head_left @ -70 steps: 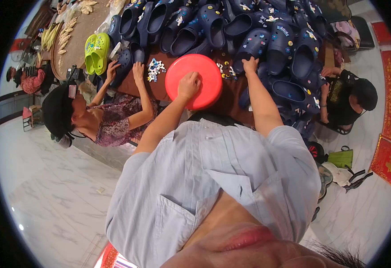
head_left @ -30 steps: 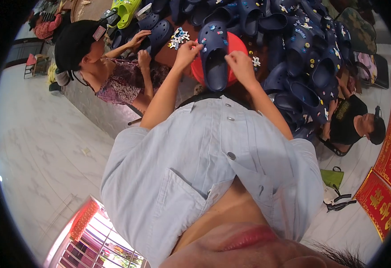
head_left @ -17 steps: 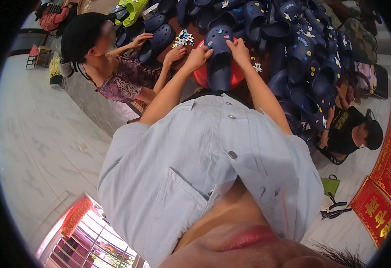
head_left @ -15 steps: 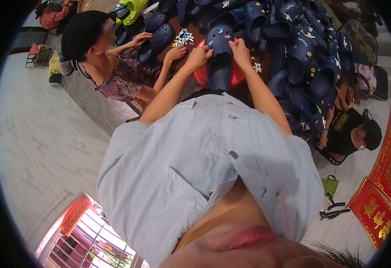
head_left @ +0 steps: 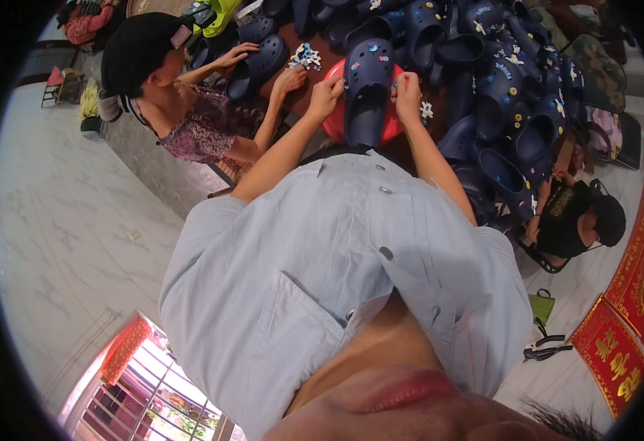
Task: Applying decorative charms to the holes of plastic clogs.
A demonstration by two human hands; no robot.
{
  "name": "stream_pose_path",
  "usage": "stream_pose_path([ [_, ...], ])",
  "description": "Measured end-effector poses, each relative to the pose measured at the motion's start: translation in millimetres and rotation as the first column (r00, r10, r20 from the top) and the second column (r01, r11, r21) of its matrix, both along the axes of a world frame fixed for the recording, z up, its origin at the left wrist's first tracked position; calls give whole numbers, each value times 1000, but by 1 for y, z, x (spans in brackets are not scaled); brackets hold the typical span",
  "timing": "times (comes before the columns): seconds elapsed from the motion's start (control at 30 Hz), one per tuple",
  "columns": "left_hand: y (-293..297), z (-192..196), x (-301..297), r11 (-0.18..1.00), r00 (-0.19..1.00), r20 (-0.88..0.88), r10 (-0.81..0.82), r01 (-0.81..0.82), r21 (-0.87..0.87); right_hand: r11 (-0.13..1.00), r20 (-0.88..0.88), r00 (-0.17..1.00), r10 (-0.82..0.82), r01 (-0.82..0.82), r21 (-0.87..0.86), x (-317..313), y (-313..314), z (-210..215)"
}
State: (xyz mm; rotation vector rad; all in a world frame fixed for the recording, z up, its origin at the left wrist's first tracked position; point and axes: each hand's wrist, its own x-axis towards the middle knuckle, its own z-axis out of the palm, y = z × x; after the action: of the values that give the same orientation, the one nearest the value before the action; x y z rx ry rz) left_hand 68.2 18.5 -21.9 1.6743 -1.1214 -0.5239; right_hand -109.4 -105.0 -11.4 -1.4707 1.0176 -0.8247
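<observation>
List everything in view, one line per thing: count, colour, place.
clog: one, navy, on the red disc between the hands.
disc: one, red, under that clog.
clog pile: many, navy, top right.
charms: small heap, mixed colours, left of the disc.
green clogs: bright green, top edge; count unclear.
seated people: two, one at left, one at right.
floor: pale marble, left.
shirt: one, light blue, centre.
left hand: at the clog's left side.
right hand: at the clog's right side.

The clog [head_left: 367, 95] looks like matt, smooth foam plastic. The red tray [head_left: 335, 125] is glossy plastic. The floor [head_left: 65, 220] is polished marble.
</observation>
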Motion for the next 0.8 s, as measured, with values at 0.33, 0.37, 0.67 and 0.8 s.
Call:
stream_pose_path([
  [0.33,0,11,27,987,270,-961,-62,159,-19,876,332,938,-102,-73,476,-19,-38,4],
  [0.37,-2,15,31,982,247,-965,-92,181,-47,873,364,924,-116,-80,481,-19,-40,8],
  [0.67,-53,23,36,970,670,-743,-8,186,158,992,-391,918,61,-99,-80,22,-74,32],
  [0.8,-68,16,37,895,995,54,-83,50,444,925,-830,549,98,-358,-127,57,-53,70],
])
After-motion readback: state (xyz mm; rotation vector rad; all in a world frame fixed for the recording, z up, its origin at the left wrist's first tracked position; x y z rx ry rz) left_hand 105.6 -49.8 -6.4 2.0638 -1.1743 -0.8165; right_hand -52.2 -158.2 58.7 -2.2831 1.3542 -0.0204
